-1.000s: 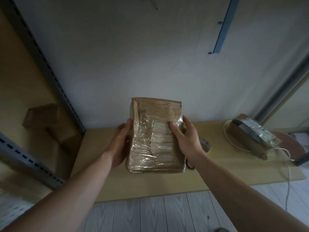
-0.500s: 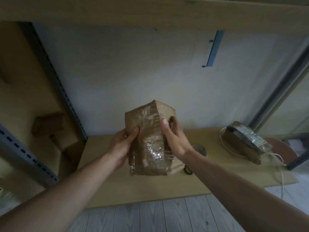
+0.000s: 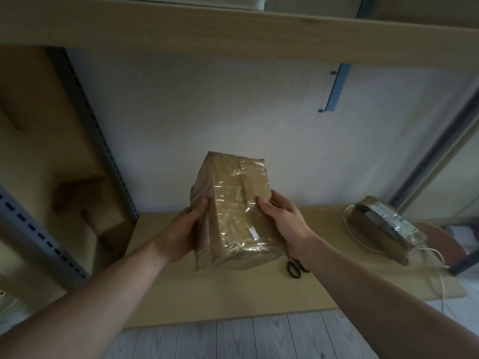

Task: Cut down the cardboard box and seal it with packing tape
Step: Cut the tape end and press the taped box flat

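Both hands clamp the box (image 3: pixel 234 216) from its sides, left hand (image 3: pixel 178 235) on the narrow face, right hand (image 3: pixel 286 224) at the far edge, holding it tilted above the bench (image 3: pixel 233 294). It looks light, since I carry it on fingers and thumbs, and stiff at the corners. Glossy tape covers most faces, so I judge it slippery; bare card near the edges would grip best. Scissors (image 3: pixel 295 266) lie half hidden under my right wrist. Whether every seam is sealed I cannot tell: the underside and back are out of sight
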`<control>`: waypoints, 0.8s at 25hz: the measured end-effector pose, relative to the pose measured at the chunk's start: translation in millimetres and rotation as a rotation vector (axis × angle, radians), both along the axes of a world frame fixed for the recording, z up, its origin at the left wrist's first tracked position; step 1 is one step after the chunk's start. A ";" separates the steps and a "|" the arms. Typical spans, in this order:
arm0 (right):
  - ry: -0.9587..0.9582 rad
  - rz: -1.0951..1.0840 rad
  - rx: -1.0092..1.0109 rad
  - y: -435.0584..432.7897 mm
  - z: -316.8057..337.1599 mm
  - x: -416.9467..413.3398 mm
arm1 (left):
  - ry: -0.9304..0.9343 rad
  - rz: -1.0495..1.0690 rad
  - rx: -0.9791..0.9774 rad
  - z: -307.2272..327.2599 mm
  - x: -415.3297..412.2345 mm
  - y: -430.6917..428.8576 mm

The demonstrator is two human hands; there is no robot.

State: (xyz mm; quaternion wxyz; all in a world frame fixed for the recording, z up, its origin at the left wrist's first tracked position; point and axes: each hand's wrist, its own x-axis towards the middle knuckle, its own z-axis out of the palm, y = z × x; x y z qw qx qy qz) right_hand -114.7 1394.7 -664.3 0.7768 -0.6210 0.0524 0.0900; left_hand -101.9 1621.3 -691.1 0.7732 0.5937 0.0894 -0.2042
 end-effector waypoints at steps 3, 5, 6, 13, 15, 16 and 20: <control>-0.087 -0.149 -0.259 -5.6 -6.1 8.9 | -0.039 0.203 0.010 0.7 2.2 -8.4; -0.137 -0.192 -0.542 -2.2 -5.5 7.9 | -0.100 0.289 0.081 0.6 1.5 -11.2; -0.120 -0.165 -0.555 0.6 -4.6 5.9 | -0.131 0.301 0.102 2.2 0.3 -11.4; -0.054 -0.013 -0.230 -1.1 -17.8 -0.8 | -0.370 0.126 0.174 23.2 -13.6 -18.6; -0.102 -0.012 -0.251 -2.2 -17.4 -3.2 | -0.440 0.053 0.225 23.9 -16.5 -19.9; -0.115 -0.017 -0.252 -3.0 -15.1 -4.0 | -0.451 0.011 0.222 22.4 -16.6 -18.2; -0.127 -0.046 -0.287 -13.0 -2.7 -10.6 | -0.435 -0.054 0.197 14.6 -14.0 -14.0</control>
